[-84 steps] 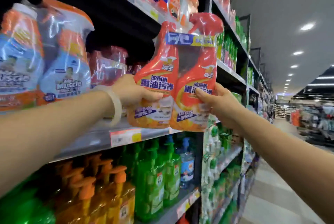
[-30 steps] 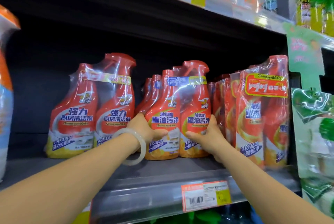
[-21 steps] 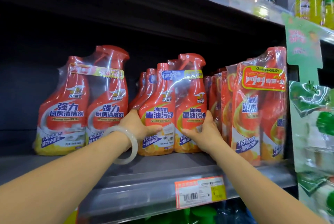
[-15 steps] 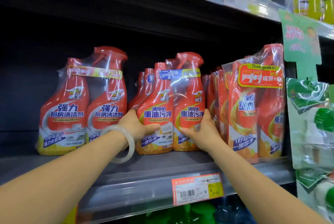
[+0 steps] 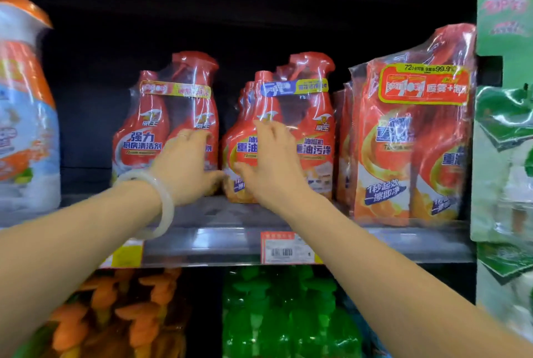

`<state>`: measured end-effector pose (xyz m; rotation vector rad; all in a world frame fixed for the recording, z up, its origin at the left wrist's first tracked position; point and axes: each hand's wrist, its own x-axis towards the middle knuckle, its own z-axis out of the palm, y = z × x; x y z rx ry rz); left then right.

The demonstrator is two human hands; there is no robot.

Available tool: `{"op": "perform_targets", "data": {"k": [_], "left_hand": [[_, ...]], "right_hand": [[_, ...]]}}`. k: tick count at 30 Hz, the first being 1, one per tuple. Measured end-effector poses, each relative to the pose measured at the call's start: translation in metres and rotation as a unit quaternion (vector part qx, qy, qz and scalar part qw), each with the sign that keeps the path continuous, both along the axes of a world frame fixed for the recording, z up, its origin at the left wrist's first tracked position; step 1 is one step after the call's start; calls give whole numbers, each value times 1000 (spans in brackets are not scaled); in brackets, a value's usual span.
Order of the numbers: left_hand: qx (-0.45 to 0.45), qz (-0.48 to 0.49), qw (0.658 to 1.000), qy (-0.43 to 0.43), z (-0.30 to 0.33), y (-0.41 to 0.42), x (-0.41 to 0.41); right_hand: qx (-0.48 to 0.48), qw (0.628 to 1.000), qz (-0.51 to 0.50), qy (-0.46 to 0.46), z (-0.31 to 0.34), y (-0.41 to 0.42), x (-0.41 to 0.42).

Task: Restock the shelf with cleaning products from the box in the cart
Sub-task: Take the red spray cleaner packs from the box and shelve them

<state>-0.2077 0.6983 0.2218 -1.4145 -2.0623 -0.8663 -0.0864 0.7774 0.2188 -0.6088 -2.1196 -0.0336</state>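
Observation:
A shrink-wrapped twin pack of red spray bottles with a blue band [image 5: 313, 138] stands upright on the metal shelf [image 5: 225, 245], in front of more packs of the same kind. My right hand [image 5: 271, 167] lies flat against its front with fingers straight. My left hand [image 5: 184, 167], with a pale bangle on the wrist, has its fingers spread over the twin pack with a yellow band [image 5: 150, 132] to the left; its thumb reaches toward the blue-band pack.
Larger red refill packs [image 5: 409, 144] stand at the right, a blue-and-orange pack [image 5: 23, 115] at the far left, and green packs [image 5: 507, 161] hang at the right edge. Orange bottles [image 5: 121, 314] and green bottles [image 5: 282, 311] fill the shelf below.
Both hands have let go of the blue-band twin pack, which now stands on the shelf. My left hand moved left to the neighbouring pack; my right hand opened flat on its front.

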Motion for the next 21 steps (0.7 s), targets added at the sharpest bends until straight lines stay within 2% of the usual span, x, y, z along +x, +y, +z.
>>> {"op": "perform_targets", "data": {"k": [5, 10, 16, 21], "left_hand": [[-35, 58, 990, 121, -10, -64, -23], [-112, 188, 965, 141, -42, -173, -76], [-216, 375, 898, 76, -92, -347, -152], [-268, 474, 839, 7, -134, -485, -199]], "right_hand": [[74, 992, 65, -83, -14, -60, -42], [100, 973, 138, -157, -34, -143, -105], [87, 931, 266, -236, -80, -291, -219], [96, 885, 336, -306, -136, -420, -304]]}}
